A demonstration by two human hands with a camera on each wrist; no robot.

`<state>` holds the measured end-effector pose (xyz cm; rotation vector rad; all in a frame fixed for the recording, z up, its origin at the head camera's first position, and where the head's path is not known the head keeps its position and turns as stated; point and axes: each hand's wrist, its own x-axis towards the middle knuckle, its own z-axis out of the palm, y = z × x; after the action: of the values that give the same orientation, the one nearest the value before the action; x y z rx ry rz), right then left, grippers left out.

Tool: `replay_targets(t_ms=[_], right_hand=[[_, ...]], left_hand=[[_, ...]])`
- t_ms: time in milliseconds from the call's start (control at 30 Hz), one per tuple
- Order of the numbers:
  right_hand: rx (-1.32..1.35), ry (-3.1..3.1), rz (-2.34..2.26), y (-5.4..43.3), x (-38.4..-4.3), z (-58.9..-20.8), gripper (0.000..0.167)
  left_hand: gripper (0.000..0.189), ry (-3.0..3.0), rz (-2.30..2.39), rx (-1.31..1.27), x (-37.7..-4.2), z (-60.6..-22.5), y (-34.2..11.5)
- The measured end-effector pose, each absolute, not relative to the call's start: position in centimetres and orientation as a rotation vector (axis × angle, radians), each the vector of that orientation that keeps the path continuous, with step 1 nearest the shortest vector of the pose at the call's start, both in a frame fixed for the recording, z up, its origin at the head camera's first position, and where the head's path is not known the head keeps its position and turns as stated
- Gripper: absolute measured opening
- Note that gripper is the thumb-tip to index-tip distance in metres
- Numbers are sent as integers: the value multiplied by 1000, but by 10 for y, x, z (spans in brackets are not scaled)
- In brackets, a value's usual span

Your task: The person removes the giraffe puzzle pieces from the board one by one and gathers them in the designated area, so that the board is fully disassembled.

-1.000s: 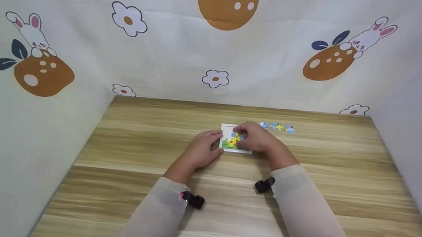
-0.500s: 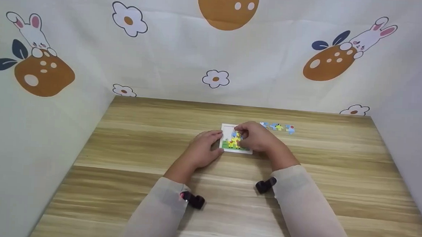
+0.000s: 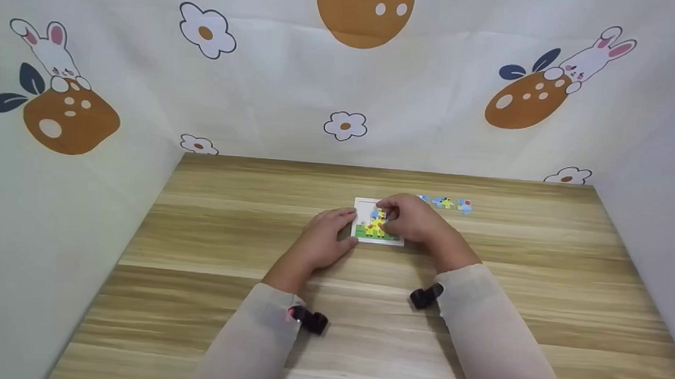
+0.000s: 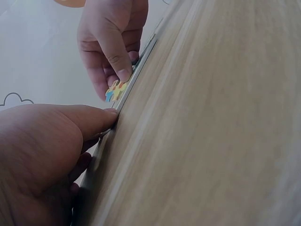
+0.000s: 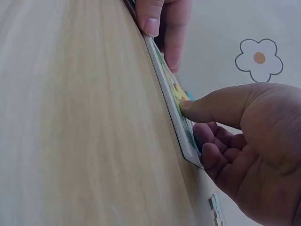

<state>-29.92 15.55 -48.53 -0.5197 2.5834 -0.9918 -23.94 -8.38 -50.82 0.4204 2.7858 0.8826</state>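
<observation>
A small white-framed jigsaw puzzle board (image 3: pixel 377 241) lies on the table, with yellow giraffe and green grass pieces in its lower part and bare white backing at upper left. My left hand (image 3: pixel 326 239) grips the board's left side, thumb at the near corner and fingers farther up the edge. Over the board's right half, my right hand (image 3: pixel 414 219) pinches a yellow and blue puzzle piece (image 4: pixel 116 91) between thumb and fingers. In the left wrist view that piece stands tilted at the board's surface. My right hand covers the board's right side; whether the piece is seated, I cannot tell.
Several loose puzzle pieces (image 3: pixel 444 202) lie in a row behind and right of the board. A patterned cloth (image 3: pixel 273 94) hangs behind the wooden table (image 3: pixel 209 217), with pale walls at both sides. Each sleeve carries a black wrist camera (image 3: pixel 426 296).
My right hand has shifted very slightly to the right, still pinching at the giraffe picture. My left hand and the board have stayed in place.
</observation>
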Motion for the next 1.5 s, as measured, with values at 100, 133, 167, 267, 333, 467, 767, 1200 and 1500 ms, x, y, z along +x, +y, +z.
replay_targets(t_ms=[100, 133, 167, 267, 333, 467, 767, 1200, 1500], right_hand=[[-533, 2593, -1007, 158, -300, -486, 49], [-541, 2593, -1013, 160, -301, -485, 49], [-548, 2592, -1021, 161, -301, -485, 49], [-554, 2593, -1043, 169, -303, -483, 50], [-546, 2600, -1050, 175, -304, -481, 50], [-509, 2609, -1071, 193, -306, -475, 52], [-340, 2628, -1066, 245, -308, -466, 48], [-362, 2697, -1009, 291, -306, -468, 47], [-373, 2669, -996, 296, -309, -478, 46]], left_hand=[[62, 2785, 877, 413, -240, -508, -83], [62, 2785, 874, 410, -240, -508, -83], [62, 2785, 872, 406, -240, -508, -83], [62, 2782, 871, 392, -240, -508, -82], [62, 2782, 871, 385, -239, -507, -82], [62, 2789, 861, 383, -239, -507, -82], [62, 2789, 856, 372, -240, -509, -82], [62, 2792, 864, 384, -239, -510, -83], [62, 2787, 865, 363, -239, -510, -82]])
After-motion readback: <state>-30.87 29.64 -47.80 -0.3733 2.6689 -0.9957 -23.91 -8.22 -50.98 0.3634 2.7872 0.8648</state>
